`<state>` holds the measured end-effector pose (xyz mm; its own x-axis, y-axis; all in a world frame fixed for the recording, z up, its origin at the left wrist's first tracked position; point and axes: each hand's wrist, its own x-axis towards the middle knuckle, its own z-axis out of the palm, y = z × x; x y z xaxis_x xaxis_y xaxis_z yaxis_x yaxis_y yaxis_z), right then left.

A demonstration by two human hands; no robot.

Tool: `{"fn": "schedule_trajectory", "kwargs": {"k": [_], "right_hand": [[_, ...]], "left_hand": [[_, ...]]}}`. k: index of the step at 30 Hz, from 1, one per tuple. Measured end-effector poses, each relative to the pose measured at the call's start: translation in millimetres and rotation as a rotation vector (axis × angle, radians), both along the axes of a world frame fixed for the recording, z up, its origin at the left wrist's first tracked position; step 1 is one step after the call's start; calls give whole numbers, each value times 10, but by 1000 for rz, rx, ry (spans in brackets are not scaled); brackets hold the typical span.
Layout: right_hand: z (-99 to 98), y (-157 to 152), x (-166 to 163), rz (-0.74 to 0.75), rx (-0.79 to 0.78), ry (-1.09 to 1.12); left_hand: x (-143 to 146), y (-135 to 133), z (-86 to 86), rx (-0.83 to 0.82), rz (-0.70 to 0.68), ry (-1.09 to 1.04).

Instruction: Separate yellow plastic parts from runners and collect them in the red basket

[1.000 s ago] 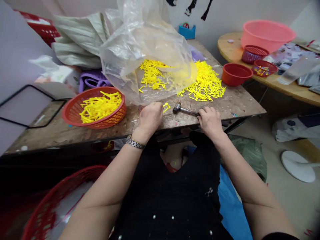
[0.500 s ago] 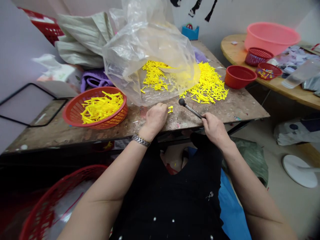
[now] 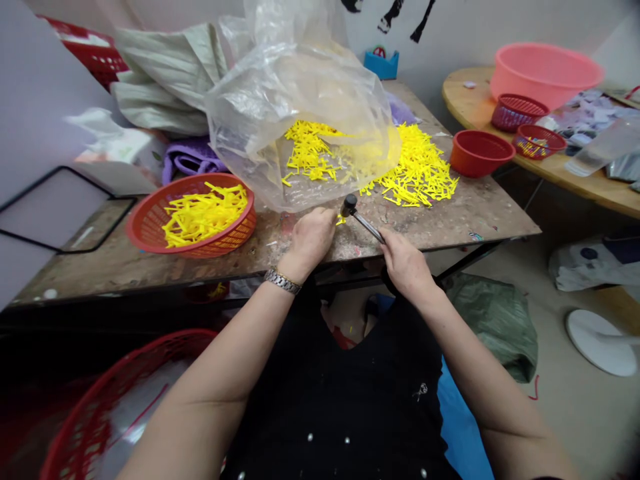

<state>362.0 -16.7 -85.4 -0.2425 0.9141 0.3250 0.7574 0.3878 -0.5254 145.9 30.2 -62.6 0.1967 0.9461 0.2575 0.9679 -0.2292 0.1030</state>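
My left hand (image 3: 314,237) rests on the worn table (image 3: 270,257), its fingers closed around a small yellow plastic piece (image 3: 341,220) whose end pokes out on the right. In my right hand (image 3: 406,261) is the metal handle of a small hammer (image 3: 367,225) with a dark head. That head is over the yellow piece, close beside my left fingertips; whether it touches cannot be made out. Behind my hands, a clear plastic bag (image 3: 250,147) lies with its mouth toward me and yellow pieces inside. A pile of yellow pieces (image 3: 420,170) spreads to its right.
An orange basket (image 3: 143,223) of yellow pieces stands at the left, near a black wire frame (image 3: 95,250). A red bowl (image 3: 480,157) sits by the table's right edge. Beyond, a round table (image 3: 463,110) carries a pink basin (image 3: 545,77). Below left is a red basket (image 3: 75,413).
My right hand has swung the hammer left, bringing its head from beside the yellow piece to over it. My left hand has stayed in nearly the same place.
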Motion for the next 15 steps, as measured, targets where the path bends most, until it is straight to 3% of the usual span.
{"fn": "schedule_trajectory", "kwargs": {"k": [5,15], "right_hand": [[56,11,4,-36,7,-66],[384,-49,-16,33,185,146]], "left_hand": [[13,8,28,-30,12,-10],[-18,39,31,-29,9,-11]]}}
